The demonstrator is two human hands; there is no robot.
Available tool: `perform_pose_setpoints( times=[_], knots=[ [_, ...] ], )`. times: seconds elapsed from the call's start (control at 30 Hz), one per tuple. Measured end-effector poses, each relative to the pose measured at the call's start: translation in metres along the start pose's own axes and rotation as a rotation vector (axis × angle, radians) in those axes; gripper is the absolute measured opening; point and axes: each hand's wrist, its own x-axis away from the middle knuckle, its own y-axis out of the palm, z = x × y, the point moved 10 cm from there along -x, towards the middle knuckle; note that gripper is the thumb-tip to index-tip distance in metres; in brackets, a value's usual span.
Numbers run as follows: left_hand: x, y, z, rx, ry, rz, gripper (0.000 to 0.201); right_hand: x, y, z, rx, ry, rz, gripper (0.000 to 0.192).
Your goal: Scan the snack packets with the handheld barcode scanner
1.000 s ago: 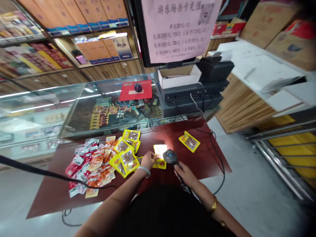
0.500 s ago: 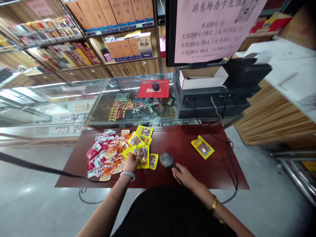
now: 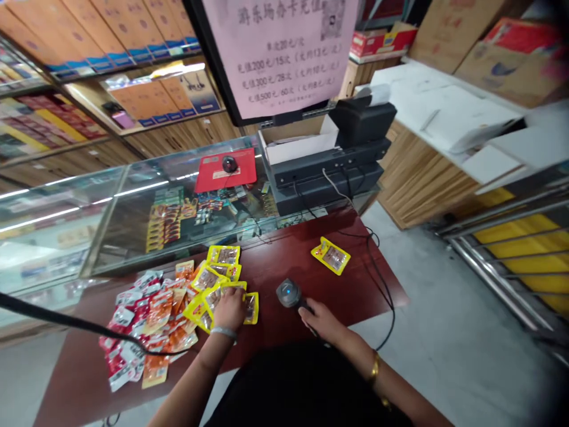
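Observation:
My left hand [image 3: 230,308] is over a pile of yellow snack packets [image 3: 207,279], its fingers closed on the top edge of one packet; the hand hides part of that packet. My right hand [image 3: 323,320] is wrapped round the handle of a dark handheld barcode scanner [image 3: 288,293]. A small blue light shows on the scanner's head, which is just right of the yellow packets and apart from them. Orange snack packets [image 3: 159,310] and red-and-white packets [image 3: 125,317] lie heaped to the left. One yellow packet [image 3: 331,256] lies alone at the right.
The dark red table [image 3: 284,252] meets a glass display counter [image 3: 133,207] with a red mat [image 3: 247,168] and a mouse [image 3: 229,164]. Behind the right side stand a monitor with a pink sign [image 3: 284,56] and a white box [image 3: 302,145]. A black cable [image 3: 393,302] loops at right.
My view has turned right, so the table sits further left. My left hand has shifted onto the upper part of the yellow packets. The scanner's head now shows a blue light.

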Motion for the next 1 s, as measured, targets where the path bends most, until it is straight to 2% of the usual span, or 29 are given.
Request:
perform_pose_setpoints(
  times=[0.07,0.13,0.27,0.37,0.47,0.57,0.67,0.77,0.87,1.0],
  knots=[
    [-0.016,-0.008,0.025,0.029,0.050,0.035,0.025,0.003,-0.008,0.006,-0.013,0.000,0.044,0.047],
    [-0.039,-0.013,0.063,0.106,0.119,0.057,0.025,0.006,-0.017,0.012,-0.029,0.007,0.092,0.048],
    [-0.090,-0.010,0.164,0.367,0.303,-0.001,0.021,0.018,-0.035,0.025,-0.101,0.030,0.185,0.054],
    [-0.122,-0.009,0.229,0.472,0.351,-0.037,0.029,0.032,-0.052,0.033,-0.113,0.039,0.271,0.056],
    [-0.146,-0.009,0.267,0.467,0.297,-0.047,0.039,0.048,-0.067,0.037,-0.057,0.036,0.347,0.055],
    [-0.159,-0.006,0.285,0.434,0.258,-0.068,0.038,0.060,-0.076,0.037,-0.007,0.012,0.392,0.055],
    [-0.162,0.000,0.288,0.471,0.273,-0.086,0.018,0.064,-0.079,0.040,-0.010,0.018,0.408,0.057],
    [-0.156,0.002,0.264,0.682,0.261,-0.021,0.006,0.060,-0.075,0.045,-0.066,0.033,0.388,0.058],
    [-0.140,0.010,0.213,1.016,0.184,-0.003,0.014,0.052,-0.067,0.050,-0.124,0.045,0.338,0.060],
    [-0.107,0.023,0.124,1.334,-0.020,0.027,0.030,0.037,-0.051,0.045,-0.112,0.051,0.237,0.058]
  ],
)
